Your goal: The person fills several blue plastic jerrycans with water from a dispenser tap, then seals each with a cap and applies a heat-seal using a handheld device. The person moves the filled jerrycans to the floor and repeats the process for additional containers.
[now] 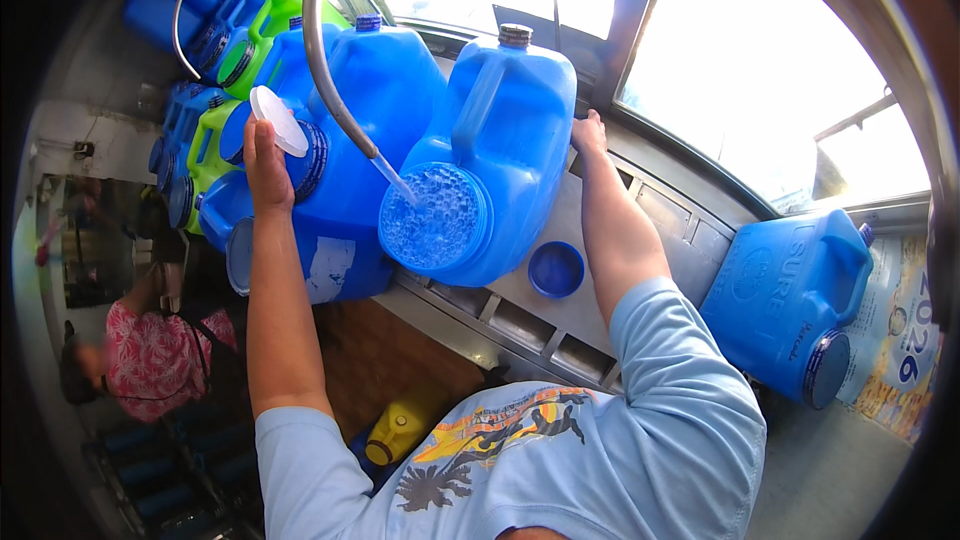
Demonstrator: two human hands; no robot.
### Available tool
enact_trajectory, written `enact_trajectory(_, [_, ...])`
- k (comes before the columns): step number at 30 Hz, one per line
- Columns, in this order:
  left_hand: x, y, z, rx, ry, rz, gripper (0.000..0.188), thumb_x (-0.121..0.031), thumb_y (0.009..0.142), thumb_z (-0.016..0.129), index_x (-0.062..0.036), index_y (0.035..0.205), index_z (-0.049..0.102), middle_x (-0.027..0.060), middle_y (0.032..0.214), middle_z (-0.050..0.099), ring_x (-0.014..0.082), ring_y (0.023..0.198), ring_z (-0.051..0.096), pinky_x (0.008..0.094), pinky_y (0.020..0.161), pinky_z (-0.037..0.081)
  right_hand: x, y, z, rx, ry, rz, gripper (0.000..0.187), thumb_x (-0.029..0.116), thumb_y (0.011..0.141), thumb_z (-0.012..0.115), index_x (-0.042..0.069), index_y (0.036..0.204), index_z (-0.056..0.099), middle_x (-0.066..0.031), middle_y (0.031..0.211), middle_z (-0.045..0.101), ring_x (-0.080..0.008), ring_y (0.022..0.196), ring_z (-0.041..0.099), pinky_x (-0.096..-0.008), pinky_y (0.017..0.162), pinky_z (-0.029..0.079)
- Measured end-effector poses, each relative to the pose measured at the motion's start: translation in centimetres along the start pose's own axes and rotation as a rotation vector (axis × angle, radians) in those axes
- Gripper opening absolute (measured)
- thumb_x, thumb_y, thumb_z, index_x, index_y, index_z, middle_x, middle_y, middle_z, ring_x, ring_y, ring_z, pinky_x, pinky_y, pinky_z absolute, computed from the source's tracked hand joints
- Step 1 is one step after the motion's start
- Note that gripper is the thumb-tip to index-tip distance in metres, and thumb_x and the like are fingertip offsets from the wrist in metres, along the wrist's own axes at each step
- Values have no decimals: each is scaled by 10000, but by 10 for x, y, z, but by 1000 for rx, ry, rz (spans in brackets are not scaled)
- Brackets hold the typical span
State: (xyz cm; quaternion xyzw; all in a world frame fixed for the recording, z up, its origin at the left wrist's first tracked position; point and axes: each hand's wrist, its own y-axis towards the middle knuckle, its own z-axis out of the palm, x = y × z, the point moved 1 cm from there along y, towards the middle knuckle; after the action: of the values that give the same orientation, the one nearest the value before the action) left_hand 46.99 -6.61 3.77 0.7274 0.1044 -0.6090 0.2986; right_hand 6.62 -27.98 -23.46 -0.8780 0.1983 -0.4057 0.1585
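Note:
A blue water jug (pixel 520 130) stands tilted on the metal counter, its wide round mouth facing me and full of bubbling water (pixel 430 215). Into that mouth runs a grey hose (pixel 335 90) with a pale tip. My left hand (pixel 268 175), raised to the left of the jug, holds a round white disc-like lid (pixel 279 122) at its fingers. Beyond the jug's right side, my right hand (pixel 589 132) is closed near the window ledge; whatever it grips is hidden. A dark blue screw cap (pixel 556 270) lies on the counter below my right forearm.
Several blue and green jugs crowd the left side, including a blue one (pixel 385 80) against the filling jug. A capped blue jug (pixel 785 300) stands at right. A yellow container (pixel 402 425) sits low near my body. A person in a pink patterned shirt (pixel 160 360) is at far left.

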Motion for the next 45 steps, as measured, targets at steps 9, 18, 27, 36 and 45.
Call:
enact_trajectory(9, [-3,-1,1,3,41,-16,929,-697,909,602,-19,1505,381,217,1423,508,315,1381,466,449,1195,297,2,-5,-4,13,11,24,833,369,821,672,65,1538,377,-220,1526,457,-378,1394,477,-452,1134,430])
enact_trajectory(18, [-3,-2,2,-6,25,-19,958,-703,886,630,-24,1510,374,213,1427,504,314,1381,463,446,1195,294,-12,-5,-2,-15,-57,-56,796,377,857,666,94,1544,380,-216,1528,455,-369,1386,483,-449,1133,420])
enact_trajectory(27, [-5,-2,4,3,29,-13,971,-729,874,621,-41,1512,372,209,1400,513,306,1364,471,450,1185,308,-37,-3,8,-99,-46,-183,687,311,892,631,117,1518,426,-202,1496,498,-363,1370,495,-443,1144,399])
enact_trajectory(36, [-5,-3,3,8,15,-6,948,-721,885,611,-36,1501,391,184,1376,532,276,1324,496,433,1169,330,-77,34,22,61,-211,-131,828,459,852,707,69,1522,417,-255,1446,544,-399,1329,537,-440,1116,439])
enact_trajectory(45, [-1,1,-5,69,15,12,915,-701,895,616,-41,1500,427,157,1362,556,262,1304,516,414,1163,336,-215,-204,14,13,-432,-792,576,443,858,736,133,1330,621,-210,1506,458,-428,1429,376,-536,1165,313])
